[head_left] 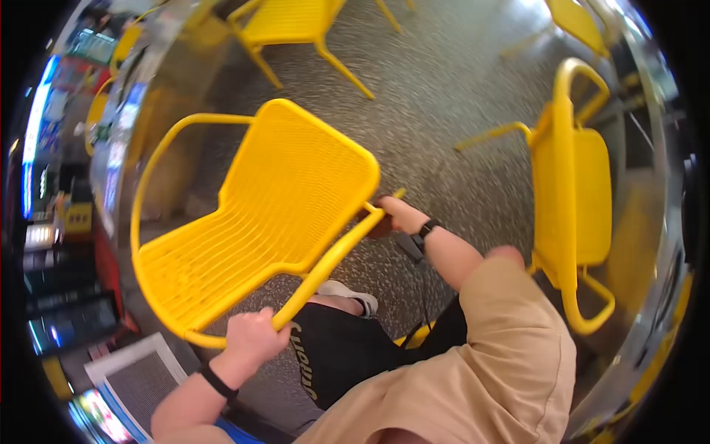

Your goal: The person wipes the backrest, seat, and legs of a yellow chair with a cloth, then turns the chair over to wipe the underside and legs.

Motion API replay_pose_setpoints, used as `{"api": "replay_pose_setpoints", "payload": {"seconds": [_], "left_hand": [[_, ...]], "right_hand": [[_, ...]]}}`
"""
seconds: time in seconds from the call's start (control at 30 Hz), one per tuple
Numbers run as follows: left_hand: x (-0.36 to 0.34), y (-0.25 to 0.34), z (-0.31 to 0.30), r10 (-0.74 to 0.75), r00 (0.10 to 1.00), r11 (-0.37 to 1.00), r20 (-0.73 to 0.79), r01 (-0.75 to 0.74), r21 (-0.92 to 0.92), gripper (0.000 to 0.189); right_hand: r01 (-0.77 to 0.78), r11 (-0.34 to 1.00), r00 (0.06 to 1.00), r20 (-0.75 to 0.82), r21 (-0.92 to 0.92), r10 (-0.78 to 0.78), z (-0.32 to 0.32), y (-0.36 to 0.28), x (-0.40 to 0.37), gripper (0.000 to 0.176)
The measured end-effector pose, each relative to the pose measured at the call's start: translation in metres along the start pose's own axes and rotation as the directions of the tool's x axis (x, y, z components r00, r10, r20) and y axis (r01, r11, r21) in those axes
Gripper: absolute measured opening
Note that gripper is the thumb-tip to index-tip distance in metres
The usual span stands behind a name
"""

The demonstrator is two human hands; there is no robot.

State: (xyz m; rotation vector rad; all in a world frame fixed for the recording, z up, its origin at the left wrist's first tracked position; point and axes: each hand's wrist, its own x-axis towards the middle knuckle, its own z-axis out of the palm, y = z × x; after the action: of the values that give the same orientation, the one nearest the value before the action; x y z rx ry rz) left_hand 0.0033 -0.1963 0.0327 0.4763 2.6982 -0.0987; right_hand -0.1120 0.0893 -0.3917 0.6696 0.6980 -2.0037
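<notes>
A yellow metal chair (296,170) with a perforated seat and slatted back hangs tilted in front of me. My left hand (254,337) is closed round its tubular frame at the lower end. Farther up, my right hand (399,214) is at the frame beside the seat's right corner; its fingers are partly hidden behind the tube. A black band is on each wrist.
Another yellow chair (569,192) stands close on my right. Beyond, a yellow chair (292,22) stands at the top and one more (577,26) at the upper right. A grey vent panel (144,377) and lit screens are at the left.
</notes>
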Motion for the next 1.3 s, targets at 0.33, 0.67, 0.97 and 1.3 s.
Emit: {"api": "replay_pose_setpoints", "payload": {"seconds": [0.33,0.67,0.97,1.3], "left_hand": [[0.007,0.007,0.001,-0.048,0.995,0.997,0.087,0.042,0.072,0.035],[0.006,0.005,0.002,-0.036,0.992,0.998,0.125,0.028,0.064,0.037],[0.01,0.004,-0.005,-0.031,0.988,0.996,0.153,0.017,0.089,0.043],[0.009,-0.002,-0.008,0.007,0.974,1.0,0.225,-0.007,0.001,0.036]], "right_hand": [[-0.129,0.992,0.819,-0.564,-0.006,0.103,0.006,-0.035,0.016,0.039],[-0.055,0.97,0.833,-0.525,0.238,0.176,-0.07,-0.033,0.073,0.023],[-0.056,0.998,0.756,-0.654,-0.016,0.032,-0.115,-0.036,0.112,0.016],[-0.048,0.993,0.713,-0.7,-0.105,-0.039,-0.162,-0.026,0.153,0.02]]}}
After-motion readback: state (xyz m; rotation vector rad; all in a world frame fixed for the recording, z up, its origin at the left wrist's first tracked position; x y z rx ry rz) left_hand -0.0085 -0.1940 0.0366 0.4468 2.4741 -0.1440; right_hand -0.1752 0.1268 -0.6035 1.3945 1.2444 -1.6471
